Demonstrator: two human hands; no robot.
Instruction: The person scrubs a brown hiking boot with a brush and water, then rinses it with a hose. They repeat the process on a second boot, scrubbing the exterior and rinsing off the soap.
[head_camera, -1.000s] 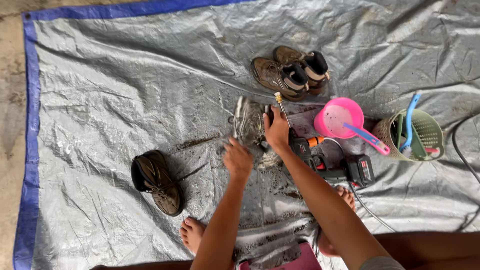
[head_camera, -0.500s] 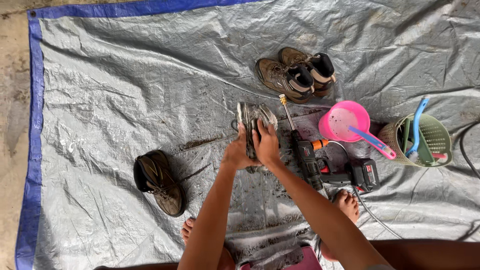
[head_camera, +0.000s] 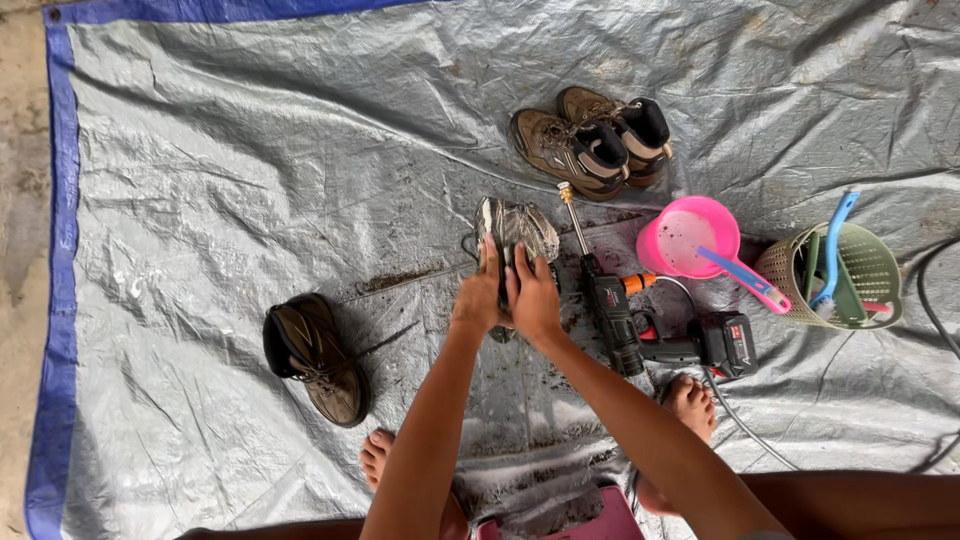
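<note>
A muddy shoe (head_camera: 518, 232) stands on its side at the middle of the grey tarp (head_camera: 250, 170), sole toward me. My left hand (head_camera: 478, 297) grips its left side and my right hand (head_camera: 537, 298) grips its right side, fingers pressed on the sole. A black cordless spray gun (head_camera: 622, 315) with a brass nozzle lies just right of my right hand. Both my bare feet rest on the tarp below.
A single brown shoe (head_camera: 310, 358) lies at the left. A pair of brown boots (head_camera: 590, 140) stands at the back. A pink scoop bowl (head_camera: 696, 240) and a green basket (head_camera: 848, 275) with brushes sit at the right. A hose runs at the far right.
My right hand left the spray gun and came onto the shoe. Both hands have closed on the shoe and tipped it up on its side.
</note>
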